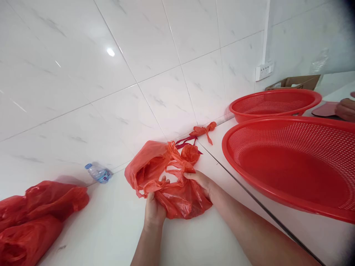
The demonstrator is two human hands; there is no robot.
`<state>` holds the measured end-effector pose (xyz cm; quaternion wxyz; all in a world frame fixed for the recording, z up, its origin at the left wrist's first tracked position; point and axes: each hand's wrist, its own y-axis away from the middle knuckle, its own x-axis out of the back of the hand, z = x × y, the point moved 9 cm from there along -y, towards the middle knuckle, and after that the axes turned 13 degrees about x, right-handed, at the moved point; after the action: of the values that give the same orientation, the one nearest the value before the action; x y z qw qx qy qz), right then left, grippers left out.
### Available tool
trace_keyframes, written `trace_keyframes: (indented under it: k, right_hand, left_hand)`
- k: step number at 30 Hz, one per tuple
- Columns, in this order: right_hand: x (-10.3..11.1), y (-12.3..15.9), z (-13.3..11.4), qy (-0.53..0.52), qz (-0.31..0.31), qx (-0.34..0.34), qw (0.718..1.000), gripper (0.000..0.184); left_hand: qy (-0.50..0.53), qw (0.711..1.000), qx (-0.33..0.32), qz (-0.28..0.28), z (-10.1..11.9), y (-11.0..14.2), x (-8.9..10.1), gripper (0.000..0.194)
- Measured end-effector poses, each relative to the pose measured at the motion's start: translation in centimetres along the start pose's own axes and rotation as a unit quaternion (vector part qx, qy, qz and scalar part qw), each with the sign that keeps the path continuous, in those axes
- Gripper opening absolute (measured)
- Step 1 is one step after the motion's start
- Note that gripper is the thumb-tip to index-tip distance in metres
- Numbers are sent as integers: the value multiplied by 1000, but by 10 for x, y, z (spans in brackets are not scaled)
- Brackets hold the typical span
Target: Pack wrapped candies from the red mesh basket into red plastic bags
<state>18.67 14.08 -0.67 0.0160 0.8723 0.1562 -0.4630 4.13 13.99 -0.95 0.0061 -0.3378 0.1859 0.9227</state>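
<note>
Both hands grip a thin red plastic bag [184, 201] by its rim, just above the white table. My left hand [156, 208] pinches the near left edge, thumb on top. On the right side, my right hand [201, 181] holds the bag between thumb and fingers, most of them hidden behind the film. Touching its far side is another red plastic bag [149, 162], puffed up with its mouth facing me. A small bunched red bag [190, 153] lies just beyond, and a knotted red bag [203, 131] rests against the wall.
A large red perforated basket [291, 173] stands on the right, with a second red basket [274, 103] behind it. On the left are a water bottle [99, 173] and a heap of red bags [36, 218]. Another person's hand [346, 109] shows at the right edge.
</note>
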Motion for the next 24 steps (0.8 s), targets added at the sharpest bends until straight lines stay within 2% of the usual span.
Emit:
trace_keyframes:
  k: [4,7,11,14,17,19,21,24]
  right_hand:
    - [-2,2,2,-72,-2,-15,997,21]
    - [-6,2,8,-96,-2,-38,995,13]
    - [-11,-1,15,-100,-18,-48,994,22]
    - [-6,0,15,-106,4,-45,993,26]
    - [0,5,13,-93,25,-48,994,22]
    - [3,6,10,-38,27,-41,998,12]
    - [4,5,6,33,21,-22,999,12]
    - [5,1,4,99,23,-14,995,9]
  left_hand:
    - [68,998,8,-14,-2,-2,2,9]
    - [108,992,29,-59,-6,-2,-6,19]
    - [104,990,29,-89,-5,2,-13,13]
    - [60,992,9,-107,-1,6,-16,10]
    - [16,996,0,-93,0,8,-13,9]
    - [2,998,6,-58,-2,6,-7,12]
    - [-3,1000,12,-24,-5,5,-2,15]
    - [0,999,34,-9,-10,3,-1,16]
